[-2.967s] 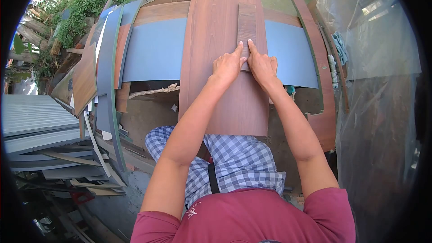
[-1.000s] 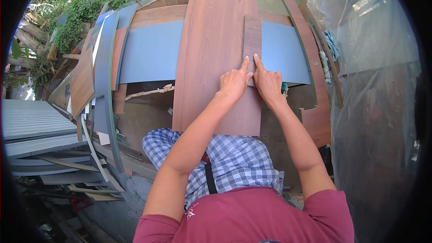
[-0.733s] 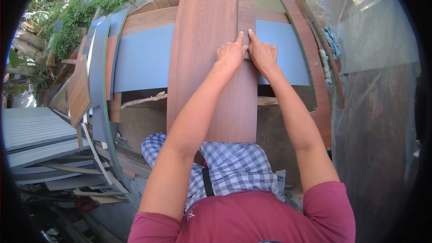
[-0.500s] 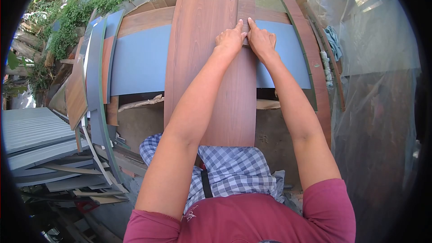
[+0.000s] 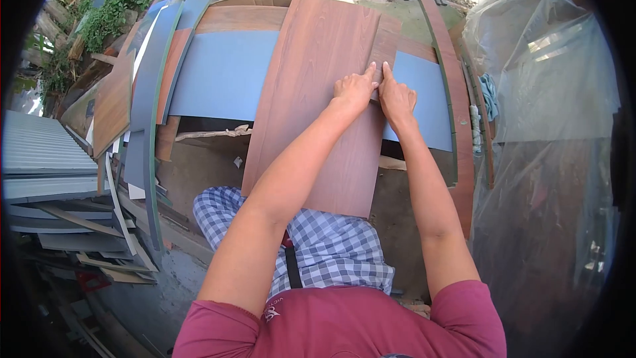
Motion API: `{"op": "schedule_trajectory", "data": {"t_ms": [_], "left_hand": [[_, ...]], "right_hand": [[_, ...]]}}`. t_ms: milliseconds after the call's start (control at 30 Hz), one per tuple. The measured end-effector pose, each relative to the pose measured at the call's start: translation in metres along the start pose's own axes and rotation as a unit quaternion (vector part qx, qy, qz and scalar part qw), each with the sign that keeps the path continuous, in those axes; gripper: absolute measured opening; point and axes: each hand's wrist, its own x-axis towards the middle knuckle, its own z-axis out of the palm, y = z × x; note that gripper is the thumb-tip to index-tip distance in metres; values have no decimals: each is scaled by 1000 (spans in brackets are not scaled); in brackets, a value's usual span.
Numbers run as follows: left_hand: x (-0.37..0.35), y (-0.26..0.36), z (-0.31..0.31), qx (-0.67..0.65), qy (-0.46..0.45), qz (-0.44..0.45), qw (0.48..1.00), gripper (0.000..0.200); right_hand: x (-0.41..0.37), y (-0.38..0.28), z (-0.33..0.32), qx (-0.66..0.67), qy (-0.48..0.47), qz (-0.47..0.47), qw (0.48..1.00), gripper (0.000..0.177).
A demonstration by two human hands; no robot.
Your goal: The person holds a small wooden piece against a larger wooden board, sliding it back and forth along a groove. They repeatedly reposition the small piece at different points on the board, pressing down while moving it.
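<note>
A long, smooth wood-grained board (image 5: 311, 59) slants toward one o'clock across a flat blue panel (image 5: 222, 73). Near its one-o'clock end lies a narrow, dark wood-grained strip (image 5: 386, 40); left hand (image 5: 353, 91) and right hand (image 5: 399, 101), half open, touch it with extended index fingers, neither clasping it.

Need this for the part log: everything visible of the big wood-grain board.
The board is long, flat, reddish-brown, wood or laminate by its look, with lengthwise grain and a line near its left edge. It lies slightly skewed over a blue panel, near end at the checked trousers. A narrow strip lies along its far right edge, under the left hand's and right hand's index fingers.
</note>
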Motion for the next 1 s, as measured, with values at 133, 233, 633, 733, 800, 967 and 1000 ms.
{"op": "schedule_trajectory", "data": {"t_ms": [133, 233, 633, 733, 800, 967, 1000], "left_hand": [[-62, -5, 8, -28, 10, 27, 999, 51], [-115, -5, 6, -34, -9, 17, 999, 52], [-243, -32, -11, -68, -34, -41, 996, 53], [-233, -38, -15, -66, -15, -51, 996, 53], [-218, -44, -16, -70, -9, -54, 996, 52], [-168, -45, -25, -75, 4, -58, 996, 51], [-155, -45, -24, -75, 11, -57, 996, 51]], "right_hand": [[-64, -6, 0, 2, 6, -25, 1000, 48], [-111, -7, 7, 11, 12, -46, 999, 48], [-221, -52, 6, 10, 6, -143, 990, 47], [-204, -58, 10, 5, 22, -163, 986, 45], [-189, -63, 10, -9, 24, -155, 988, 44], [-136, -62, 13, 23, 22, -133, 991, 43], [-124, -61, 12, 32, 27, -129, 991, 43]]}}
